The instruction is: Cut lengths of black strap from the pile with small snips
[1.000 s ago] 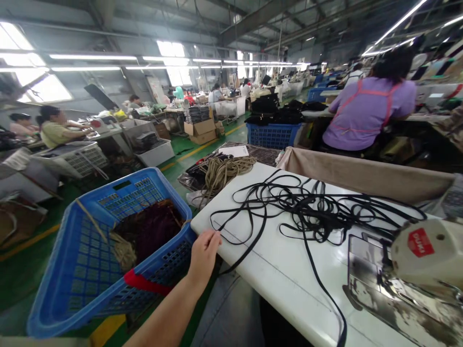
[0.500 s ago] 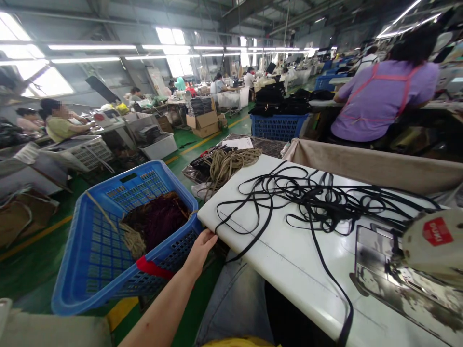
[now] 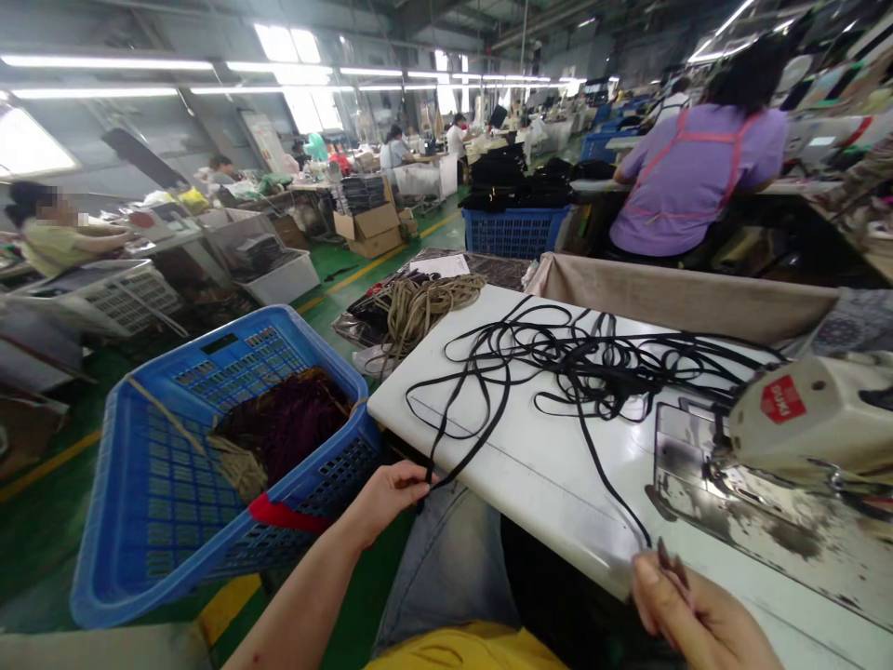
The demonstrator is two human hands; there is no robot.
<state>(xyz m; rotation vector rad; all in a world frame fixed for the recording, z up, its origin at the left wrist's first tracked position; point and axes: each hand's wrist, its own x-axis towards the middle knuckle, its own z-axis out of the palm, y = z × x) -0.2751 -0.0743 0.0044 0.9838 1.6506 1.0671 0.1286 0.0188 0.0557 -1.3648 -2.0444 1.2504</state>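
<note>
A long black strap [image 3: 582, 363] lies in a loose tangle across the white sewing table [image 3: 516, 502]. One loop of it hangs over the table's left front edge, and my left hand [image 3: 397, 491] pinches it there between thumb and fingers. At the front edge to the right, my right hand [image 3: 680, 600] is closed on another stretch of the same strap, which runs down from the tangle. A sewing machine [image 3: 802, 409] with a red label stands on the table beyond my right hand.
On my left stands a blue plastic basket [image 3: 146, 484] with dark purple cloth [image 3: 307, 428] in it. Beige cord [image 3: 433, 307] is heaped past the table's far left corner. A cloth-lined bin [image 3: 684, 298] borders the far side. A person in purple [image 3: 690, 177] sits beyond.
My right hand has come into view and holds the strap at the front edge. My left hand has gripped the hanging loop and drawn it slightly toward me. The view has shifted to the right.
</note>
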